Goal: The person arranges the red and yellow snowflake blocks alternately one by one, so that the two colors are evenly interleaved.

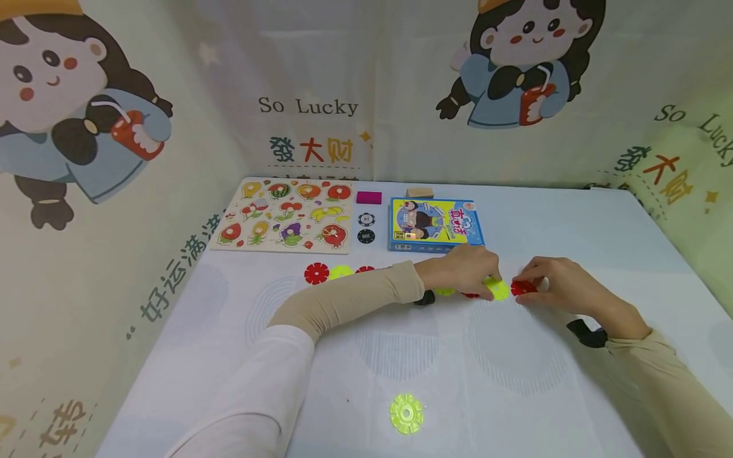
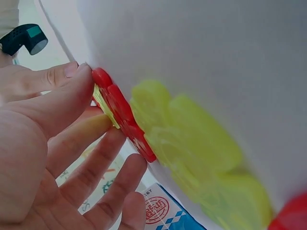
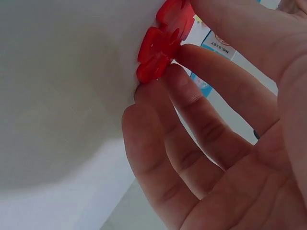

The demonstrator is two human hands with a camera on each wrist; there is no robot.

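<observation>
A row of flower-shaped plastic discs runs across the table, red [image 1: 317,273] and yellow-green by turns, partly hidden behind the left sleeve. At the row's right end, my left hand [image 1: 464,270] pinches a yellow-green disc [image 1: 497,289] between thumb and fingers. A red disc [image 2: 120,108] overlaps that one in the left wrist view. Just to the right, my right hand [image 1: 569,289] pinches another red disc [image 1: 522,288] by its edge, close beside the yellow-green one. The right wrist view shows this red disc [image 3: 165,45] at the fingertips, low over the tabletop.
One loose yellow-green disc [image 1: 406,413] lies near the front. Behind the row are a fruit puzzle board [image 1: 275,249], two round chips [image 1: 366,236], a magenta block [image 1: 369,198], a wooden block [image 1: 420,192] and a blue-and-yellow card box [image 1: 429,219], close behind the left hand.
</observation>
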